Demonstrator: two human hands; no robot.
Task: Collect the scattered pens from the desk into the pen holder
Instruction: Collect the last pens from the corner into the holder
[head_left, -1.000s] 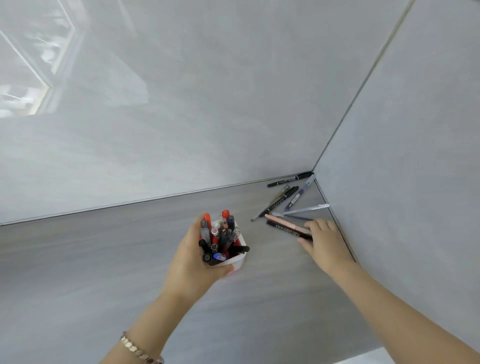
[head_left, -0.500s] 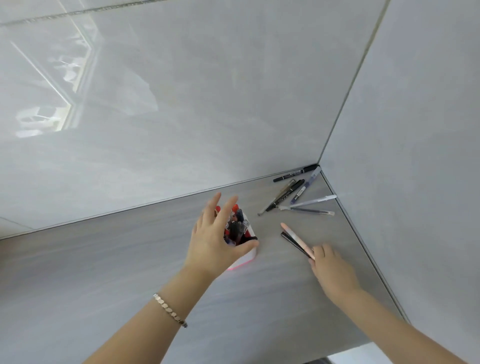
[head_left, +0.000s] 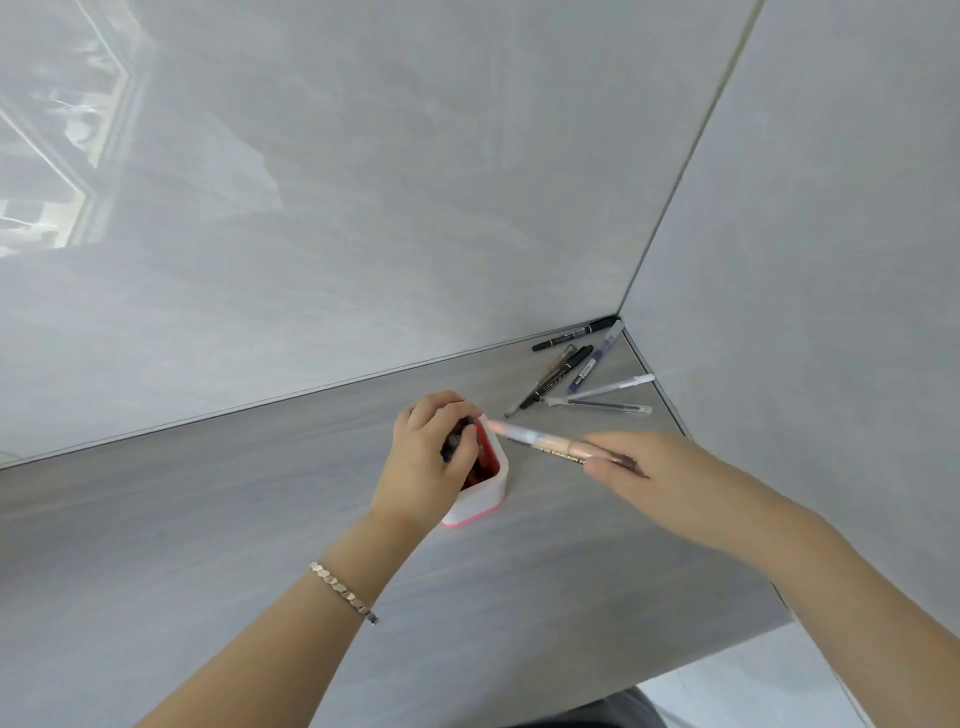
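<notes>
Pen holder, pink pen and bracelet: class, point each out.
Pen holder (head_left: 480, 503), head view, white front wall.
Pink pen (head_left: 540, 439), head view, mid barrel.
Bracelet (head_left: 340, 590), head view, links across the wrist.

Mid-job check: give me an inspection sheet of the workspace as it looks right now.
Surface: grey wood-grain desk, set into a corner.
Job's things: white pen holder standing on the desk, pens inside; loose pens lying near the corner.
Clutter: nothing seen.
Grippers: left hand on the holder's pens; right hand holds a pink pen and a dark one, tips toward the holder.
Cables: nothing seen.
Surroundings: glossy grey walls; bracelet on left wrist.
</notes>
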